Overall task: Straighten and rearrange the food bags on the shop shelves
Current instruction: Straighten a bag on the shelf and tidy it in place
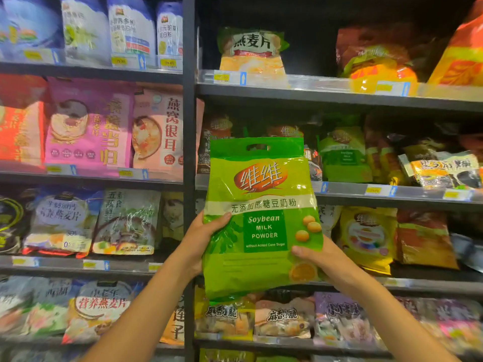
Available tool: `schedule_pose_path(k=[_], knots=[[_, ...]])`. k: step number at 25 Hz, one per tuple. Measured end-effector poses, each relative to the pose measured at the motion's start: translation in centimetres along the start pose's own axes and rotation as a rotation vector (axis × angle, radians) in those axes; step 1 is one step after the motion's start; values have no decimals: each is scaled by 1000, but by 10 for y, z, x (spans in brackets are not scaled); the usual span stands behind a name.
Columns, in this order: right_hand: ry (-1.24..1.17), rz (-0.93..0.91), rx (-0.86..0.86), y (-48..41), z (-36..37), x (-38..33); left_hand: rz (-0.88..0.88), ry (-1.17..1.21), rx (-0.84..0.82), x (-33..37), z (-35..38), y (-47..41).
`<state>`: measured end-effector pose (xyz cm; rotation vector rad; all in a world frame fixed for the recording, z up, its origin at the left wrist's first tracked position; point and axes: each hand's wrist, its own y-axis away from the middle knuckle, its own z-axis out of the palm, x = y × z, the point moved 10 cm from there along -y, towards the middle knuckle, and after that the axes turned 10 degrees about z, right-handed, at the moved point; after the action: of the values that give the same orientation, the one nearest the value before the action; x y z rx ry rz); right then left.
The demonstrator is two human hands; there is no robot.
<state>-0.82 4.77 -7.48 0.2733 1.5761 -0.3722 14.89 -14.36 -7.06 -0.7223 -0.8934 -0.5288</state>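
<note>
Soybean milk powder bag [261, 218], bright green with a cut-out handle at its top, is held upright in the air at the middle of the view. It is in front of the shelves [339, 96] and rests on none of them. Its printed face is turned to the camera.

The left hand [206, 236] grips the bag's edge at 9 o'clock, with the thumb laid across the front and the fingers hidden behind. The right hand [321, 259] grips the lower corner at 4 o'clock in the same way, thumb on the front and the rest behind the bag. Both hands are clamped on the bag.

A black post [188, 100] runs from top to bottom just left of the bag and splits the shelves into two bays. At 12 o'clock from the held bag, one shelf up, a green-topped oat bag [252, 50] stands upright on its own. At 2 o'clock a second green bag [342, 155] of like colour stands on the shelf behind, beside dark packets [386, 158] that lean and overlap. At 3 o'clock a yellow bag [366, 239] leans slightly. At 10 o'clock, in the left bay, a pink bag [88, 126] stands upright, touching its neighbours. Yellow price tags [373, 190] sit on the shelf rails.
</note>
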Motion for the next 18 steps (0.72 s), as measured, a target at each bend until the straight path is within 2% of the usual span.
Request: schedule_pose_path(k=[3,9,14,18], knots=[[26,48,149,23,-9,35,-58,-8,22,-34,-9,24],[23,154,295,61,-39,107,-136,-39,42,-98,-9,46],[35,224,428,105,-89,159,-227,-34,76,-162,29,56],[24,259,522,142,-138,184,-257,-65,27,-201,79,57]])
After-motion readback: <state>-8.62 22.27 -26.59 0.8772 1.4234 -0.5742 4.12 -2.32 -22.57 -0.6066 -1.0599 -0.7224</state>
